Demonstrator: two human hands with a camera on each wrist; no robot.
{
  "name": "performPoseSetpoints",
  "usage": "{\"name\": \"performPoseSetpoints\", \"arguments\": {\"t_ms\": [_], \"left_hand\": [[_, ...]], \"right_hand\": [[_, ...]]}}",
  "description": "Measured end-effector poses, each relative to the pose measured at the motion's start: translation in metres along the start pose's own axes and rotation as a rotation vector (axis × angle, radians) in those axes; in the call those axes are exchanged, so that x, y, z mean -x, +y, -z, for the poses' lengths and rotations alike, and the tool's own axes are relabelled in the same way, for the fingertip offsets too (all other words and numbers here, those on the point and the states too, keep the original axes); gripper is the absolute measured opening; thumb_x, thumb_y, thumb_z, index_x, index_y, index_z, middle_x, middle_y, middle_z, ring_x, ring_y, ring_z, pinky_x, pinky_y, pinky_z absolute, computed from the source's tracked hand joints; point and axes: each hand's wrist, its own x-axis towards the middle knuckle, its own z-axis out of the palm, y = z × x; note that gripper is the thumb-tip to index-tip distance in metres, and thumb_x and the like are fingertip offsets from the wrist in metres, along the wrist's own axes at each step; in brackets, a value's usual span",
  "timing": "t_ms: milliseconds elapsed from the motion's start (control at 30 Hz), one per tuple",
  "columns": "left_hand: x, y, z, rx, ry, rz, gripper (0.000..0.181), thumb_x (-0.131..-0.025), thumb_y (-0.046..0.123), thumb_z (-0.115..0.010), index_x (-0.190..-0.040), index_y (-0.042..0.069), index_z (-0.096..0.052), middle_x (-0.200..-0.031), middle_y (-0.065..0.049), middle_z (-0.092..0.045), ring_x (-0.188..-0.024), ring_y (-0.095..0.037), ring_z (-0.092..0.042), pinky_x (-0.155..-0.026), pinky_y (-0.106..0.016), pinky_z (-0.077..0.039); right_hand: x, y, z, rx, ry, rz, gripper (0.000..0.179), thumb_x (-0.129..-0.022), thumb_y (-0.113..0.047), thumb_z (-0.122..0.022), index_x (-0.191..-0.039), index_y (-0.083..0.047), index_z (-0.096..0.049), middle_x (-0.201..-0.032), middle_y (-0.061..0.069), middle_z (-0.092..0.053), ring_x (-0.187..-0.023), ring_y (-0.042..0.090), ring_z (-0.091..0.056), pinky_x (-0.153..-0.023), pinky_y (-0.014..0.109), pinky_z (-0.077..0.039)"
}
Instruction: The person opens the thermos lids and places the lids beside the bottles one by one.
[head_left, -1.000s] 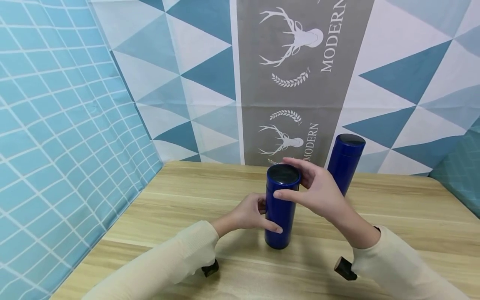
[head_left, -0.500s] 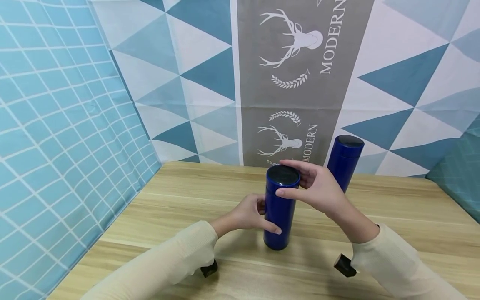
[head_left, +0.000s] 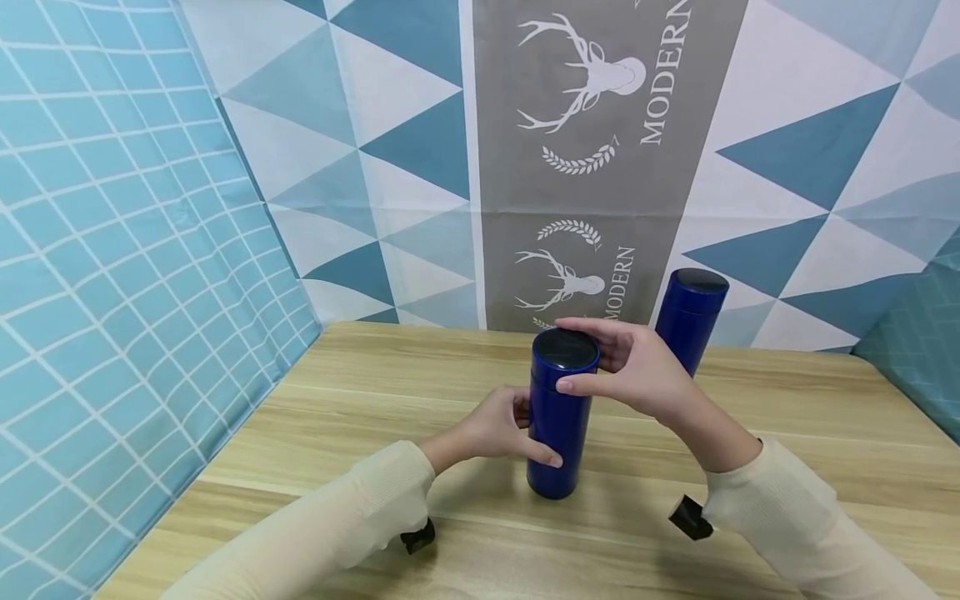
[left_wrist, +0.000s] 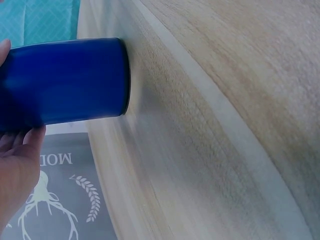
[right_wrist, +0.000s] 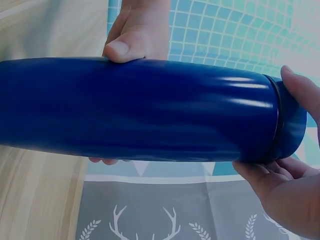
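Note:
A dark blue thermos flask (head_left: 557, 429) with a glossy black-topped lid (head_left: 566, 350) stands nearly upright over the table, in front of me. My left hand (head_left: 495, 425) grips its body from the left, with the thumb across the front. From the right, my right hand (head_left: 637, 371) holds the lid between thumb and fingers. In the right wrist view, a thin dark seam (right_wrist: 277, 117) runs between the lid and the body. The left wrist view shows the flask's base (left_wrist: 122, 77) right at the tabletop.
A second blue flask (head_left: 688, 317) stands farther back to the right, partly hidden behind my right hand. The wood-grain table (head_left: 375, 375) ends at a patterned cloth backdrop (head_left: 420, 167), and a blue checked cloth (head_left: 135, 250) hangs along the left.
My right hand has turned slightly on the lid: the thumb has slid a little right, the fingertips a little left. My left hand and the flask have hardly moved.

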Motion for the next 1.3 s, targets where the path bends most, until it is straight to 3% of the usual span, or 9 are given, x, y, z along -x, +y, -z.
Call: {"name": "performPoseSetpoints", "arguments": {"t_ms": [267, 533, 867, 1300], "left_hand": [[0.000, 0.002, 0.001, 0.000, -0.006, 0.004, 0.053, -0.067, 0.002, -0.084, -0.115, -0.003, -0.063, -0.114, -0.018, -0.070, -0.099, -0.010, -0.069, -0.090, -0.020, -0.054], [-0.001, 0.001, 0.001, 0.012, -0.012, -0.007, 0.052, -0.068, 0.001, -0.083, -0.115, -0.003, -0.063, -0.113, -0.019, -0.070, -0.098, -0.010, -0.069, -0.090, -0.020, -0.054], [-0.001, 0.002, 0.001, 0.020, -0.003, 0.018, 0.053, -0.066, -0.001, -0.084, -0.115, -0.001, -0.064, -0.113, -0.017, -0.071, -0.098, -0.010, -0.069, -0.091, -0.023, -0.055], [-0.001, 0.000, 0.001, 0.011, -0.005, 0.013, 0.052, -0.067, 0.001, -0.084, -0.115, -0.002, -0.064, -0.111, -0.016, -0.071, -0.097, -0.008, -0.069, -0.090, -0.021, -0.055]], "right_hand": [[-0.002, 0.003, 0.003, -0.016, -0.029, 0.015, 0.064, -0.078, -0.013, -0.080, -0.136, -0.009, -0.053, -0.131, 0.014, -0.062, -0.119, 0.033, -0.061, -0.098, 0.035, -0.053], [-0.007, 0.008, 0.008, -0.074, -0.091, 0.036, 0.067, -0.077, -0.009, -0.079, -0.138, -0.006, -0.050, -0.133, 0.019, -0.060, -0.119, 0.034, -0.061, -0.093, 0.023, -0.054], [-0.011, 0.014, 0.013, -0.110, -0.159, 0.065, 0.066, -0.079, -0.007, -0.077, -0.138, -0.004, -0.049, -0.135, 0.024, -0.056, -0.118, 0.032, -0.061, -0.091, 0.025, -0.055], [-0.018, 0.017, 0.020, -0.123, -0.244, 0.097, 0.067, -0.079, -0.004, -0.075, -0.140, -0.001, -0.046, -0.139, 0.020, -0.054, -0.119, 0.028, -0.061, -0.092, 0.026, -0.056]]}}
